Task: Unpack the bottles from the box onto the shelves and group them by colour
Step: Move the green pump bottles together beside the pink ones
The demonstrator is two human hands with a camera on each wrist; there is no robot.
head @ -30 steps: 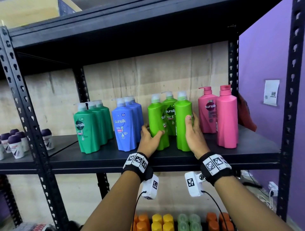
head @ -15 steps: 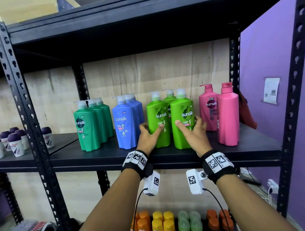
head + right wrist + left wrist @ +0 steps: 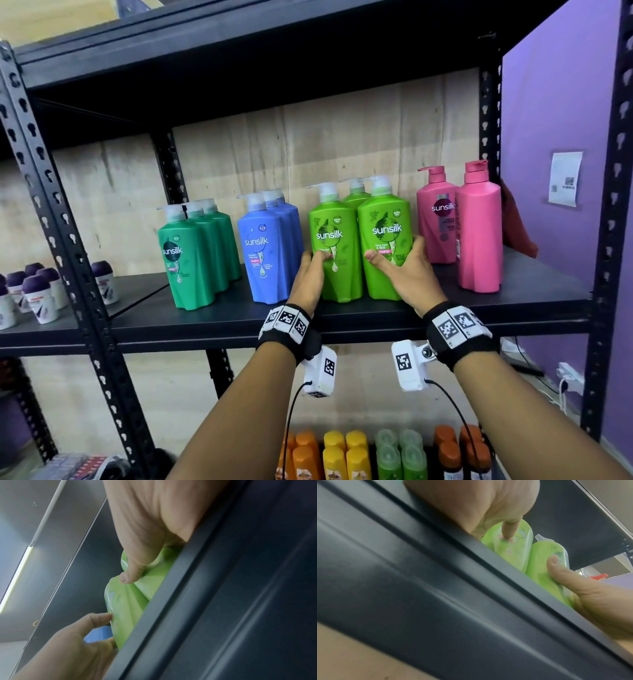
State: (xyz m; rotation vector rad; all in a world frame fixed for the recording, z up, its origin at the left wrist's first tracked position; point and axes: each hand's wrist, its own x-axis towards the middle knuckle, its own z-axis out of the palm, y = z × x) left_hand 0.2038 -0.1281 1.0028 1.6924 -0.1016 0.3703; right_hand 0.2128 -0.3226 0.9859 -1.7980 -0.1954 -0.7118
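Pump bottles stand in colour groups on the black shelf [image 3: 534,291]: dark green [image 3: 191,260], blue [image 3: 267,260], lime green, pink [image 3: 478,236]. My left hand [image 3: 313,270] grips the left front lime bottle [image 3: 337,274], thumb on its label. My right hand [image 3: 407,274] grips the right front lime bottle [image 3: 383,209], thumb in front, fingers round its right side. A third lime bottle [image 3: 356,198] stands behind. In the left wrist view my left hand [image 3: 471,507] touches a lime bottle [image 3: 515,550]. In the right wrist view my right hand [image 3: 145,527] holds a lime bottle [image 3: 126,601].
The shelf above [image 3: 274,51] hangs low over the pump tops. Small purple-capped roll-ons [image 3: 37,291] sit on the neighbouring shelf at left. Orange, yellow and green bottles [image 3: 346,455] fill the shelf below. A purple wall [image 3: 555,102] and a red cloth [image 3: 517,229] lie at right.
The right lime bottle has turned from side-on to label-forward, and the left one also now faces front. Both hands stay on the bottles.
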